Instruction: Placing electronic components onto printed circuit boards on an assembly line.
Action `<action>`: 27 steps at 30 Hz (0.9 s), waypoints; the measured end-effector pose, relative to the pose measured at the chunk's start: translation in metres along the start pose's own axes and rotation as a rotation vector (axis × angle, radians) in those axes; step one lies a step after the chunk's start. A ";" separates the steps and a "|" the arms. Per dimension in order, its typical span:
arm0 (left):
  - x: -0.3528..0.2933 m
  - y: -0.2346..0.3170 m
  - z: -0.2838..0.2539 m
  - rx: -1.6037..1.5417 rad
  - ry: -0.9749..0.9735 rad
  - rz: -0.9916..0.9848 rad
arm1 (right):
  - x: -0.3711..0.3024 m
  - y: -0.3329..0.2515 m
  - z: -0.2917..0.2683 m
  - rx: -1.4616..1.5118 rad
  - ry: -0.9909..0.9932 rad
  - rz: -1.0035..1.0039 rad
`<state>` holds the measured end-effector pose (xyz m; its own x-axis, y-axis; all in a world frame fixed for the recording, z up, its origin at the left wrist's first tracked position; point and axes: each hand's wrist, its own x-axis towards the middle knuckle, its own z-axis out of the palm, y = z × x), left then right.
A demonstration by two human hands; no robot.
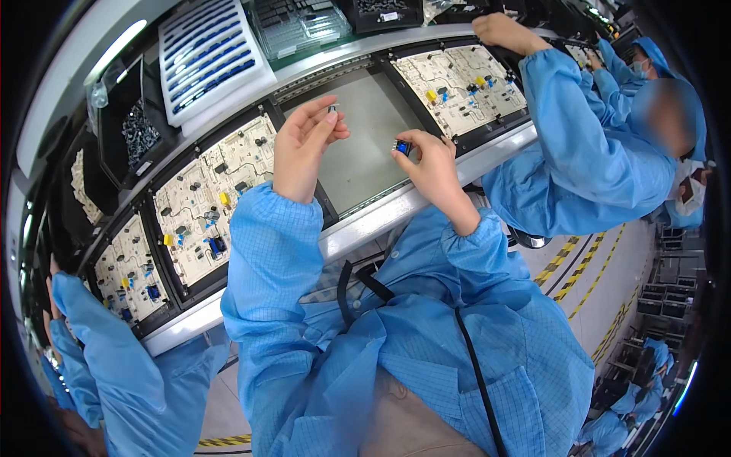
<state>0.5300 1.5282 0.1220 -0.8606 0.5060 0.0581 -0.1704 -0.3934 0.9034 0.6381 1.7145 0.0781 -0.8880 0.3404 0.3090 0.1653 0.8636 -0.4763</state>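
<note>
A long conveyor line (426, 199) is seen curving across, with black carrier frames sat on it: two hold populated circuit boards (209, 199), one empty grey tray (365, 145) is between, probably another board (461, 87) beyond.

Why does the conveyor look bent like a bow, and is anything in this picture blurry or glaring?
Head view: the fisheye lens curves the conveyor rail and darkens the corners; the left hand and right hand with its small blue part are sharp; a strip light glares white at upper left; a co-worker's face at right is blurred.
</note>
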 end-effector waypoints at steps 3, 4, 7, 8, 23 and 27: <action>0.003 -0.001 0.000 0.006 0.004 -0.004 | -0.003 -0.001 0.001 -0.032 -0.003 -0.015; 0.003 -0.002 0.000 0.011 0.007 -0.006 | -0.004 -0.001 0.002 -0.042 -0.007 -0.020; 0.004 -0.007 0.001 -0.006 -0.004 -0.017 | -0.004 0.001 0.003 -0.023 0.014 -0.018; 0.004 -0.008 0.001 -0.005 -0.007 -0.020 | -0.004 0.001 0.003 -0.019 0.012 -0.017; 0.006 -0.012 0.003 -0.009 -0.003 -0.024 | -0.005 0.000 0.004 -0.037 -0.014 -0.040; 0.007 -0.013 0.004 -0.004 -0.007 -0.027 | -0.005 0.000 0.004 -0.037 -0.006 -0.051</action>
<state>0.5277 1.5398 0.1121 -0.8522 0.5219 0.0364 -0.1956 -0.3824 0.9031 0.6407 1.7112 0.0735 -0.8983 0.2938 0.3267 0.1360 0.8929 -0.4292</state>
